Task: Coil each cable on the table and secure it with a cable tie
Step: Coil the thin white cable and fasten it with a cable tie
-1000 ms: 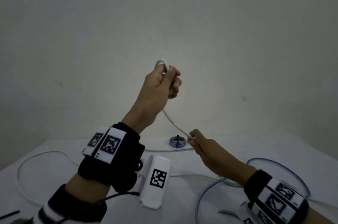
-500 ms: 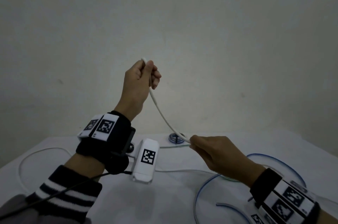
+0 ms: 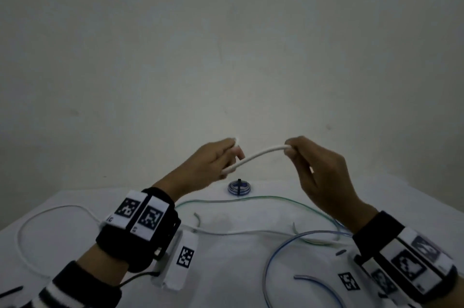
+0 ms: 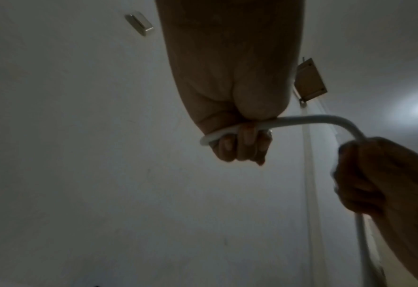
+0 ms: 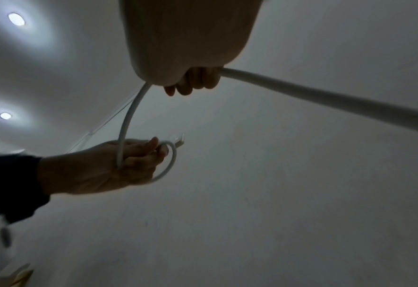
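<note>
I hold a white cable (image 3: pixel 256 157) up in the air above the table (image 3: pixel 226 270), in front of the wall. My left hand (image 3: pixel 232 154) grips one end of it in a fist, where the cable makes a small loop (image 5: pixel 171 161) with the connector (image 5: pixel 179 140) sticking out. About a hand's width to the right, my right hand (image 3: pixel 291 150) pinches the same cable, which arches between the two hands. In the left wrist view the cable (image 4: pixel 301 120) runs from my curled fingers (image 4: pixel 242 143) to the right hand (image 4: pixel 387 174), then drops toward the table.
A small coiled blue cable (image 3: pixel 239 187) with a black tie lies at the back of the table. Loose green cable (image 3: pixel 251 199), blue cable (image 3: pixel 273 255) and white cable (image 3: pixel 35 219) sprawl over the white tabletop below my hands.
My left hand has come down from high up to the level of the right hand. The right hand has risen from the table, so the span of cable between them is now short and arched.
</note>
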